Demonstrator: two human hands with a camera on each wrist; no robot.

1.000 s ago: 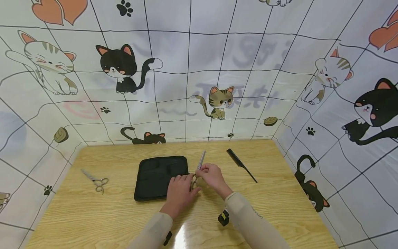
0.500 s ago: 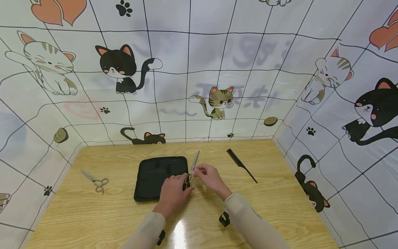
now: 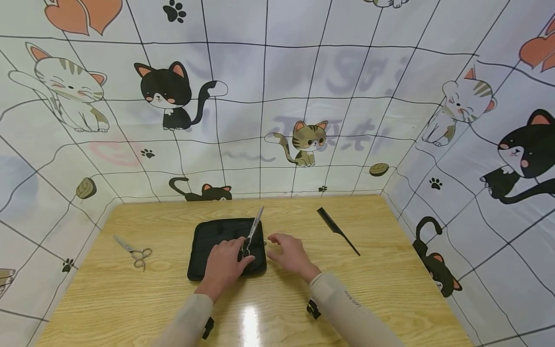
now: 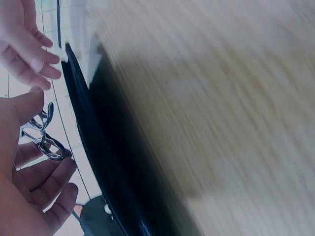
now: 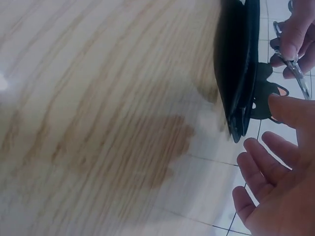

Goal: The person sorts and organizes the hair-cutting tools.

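My left hand (image 3: 222, 262) holds a pair of silver hairdressing scissors (image 3: 254, 227) by the handle end, above the black zip case (image 3: 204, 235). The blades point away from me, tilted a little to the right. In the left wrist view, the finger rings (image 4: 51, 147) sit between the thumb and fingers. My right hand (image 3: 289, 253) is beside the case's right edge with nothing in it. Its fingers are spread and relaxed in the right wrist view. The case lies flat on the table, partly covered by my left hand.
A second pair of scissors (image 3: 138, 255) lies at the left of the wooden table (image 3: 303, 212). To the right is a black tail comb (image 3: 331, 222). Cat-printed cloth (image 3: 243, 72) stands behind the table and along its sides.
The left hand has carried the scissors leftward from the case's right edge to above it. The right hand, earlier at the scissors, has let go and its fingers have opened out.
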